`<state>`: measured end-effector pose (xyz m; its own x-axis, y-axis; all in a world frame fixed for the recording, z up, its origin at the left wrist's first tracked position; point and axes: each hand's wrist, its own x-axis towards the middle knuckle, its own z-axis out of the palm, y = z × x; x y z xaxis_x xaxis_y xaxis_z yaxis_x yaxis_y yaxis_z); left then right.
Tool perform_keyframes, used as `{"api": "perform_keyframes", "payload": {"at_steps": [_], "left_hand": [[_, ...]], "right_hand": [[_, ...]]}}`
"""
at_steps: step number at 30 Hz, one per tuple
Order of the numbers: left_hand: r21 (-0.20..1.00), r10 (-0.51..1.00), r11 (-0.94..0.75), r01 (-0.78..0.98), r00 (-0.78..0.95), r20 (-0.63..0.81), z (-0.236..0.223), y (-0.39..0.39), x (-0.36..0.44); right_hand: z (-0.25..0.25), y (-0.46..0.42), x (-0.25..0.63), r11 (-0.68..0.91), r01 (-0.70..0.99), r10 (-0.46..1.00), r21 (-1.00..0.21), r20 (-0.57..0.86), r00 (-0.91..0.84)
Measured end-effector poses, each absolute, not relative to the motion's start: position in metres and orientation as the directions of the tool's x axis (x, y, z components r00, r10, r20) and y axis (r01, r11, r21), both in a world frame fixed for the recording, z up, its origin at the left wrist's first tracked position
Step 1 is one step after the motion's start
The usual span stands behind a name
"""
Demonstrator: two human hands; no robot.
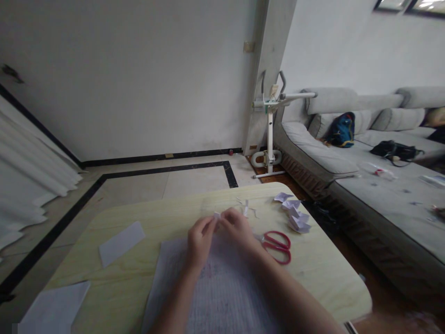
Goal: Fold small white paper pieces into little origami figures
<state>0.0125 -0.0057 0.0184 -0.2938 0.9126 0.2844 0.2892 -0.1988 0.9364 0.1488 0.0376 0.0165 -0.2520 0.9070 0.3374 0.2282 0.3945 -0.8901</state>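
Observation:
My left hand (199,237) and my right hand (237,227) meet over the middle of a pale wooden table (139,278). Both pinch a small folded piece of white paper (217,215) between their fingertips, fingers closed on it. Under my forearms lies a large sheet of lined paper (222,292). Red-handled scissors (278,245) rest on the table just right of my right hand. Several small folded paper shapes (295,215) sit in a cluster at the far right of the table. Thin paper scraps (246,207) lie just beyond my hands.
A white paper strip (121,242) lies at the table's left, another sheet (55,308) at its near-left corner. A grey sofa (382,185) with a blue backpack (341,130) and black bag (394,150) stands to the right. A white stand (270,134) is beyond the table.

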Motion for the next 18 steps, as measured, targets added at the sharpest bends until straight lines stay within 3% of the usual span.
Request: {"api": "perform_keyframes", "payload": {"at_steps": [13, 18], "left_hand": [[0.958, 0.921, -0.191, 0.212, -0.3, 0.25, 0.0181, -0.0062, 0.0113], [0.99, 0.934, -0.122, 0.076, -0.328, 0.14, 0.0226, -0.0064, 0.0117]], "right_hand": [[0.0206, 0.0359, 0.1455, 0.324, 0.195, 0.937, -0.926, 0.286, -0.199], [0.026, 0.0331, 0.1462, 0.357, 0.175, 0.927, -0.917, 0.326, -0.185]]}}
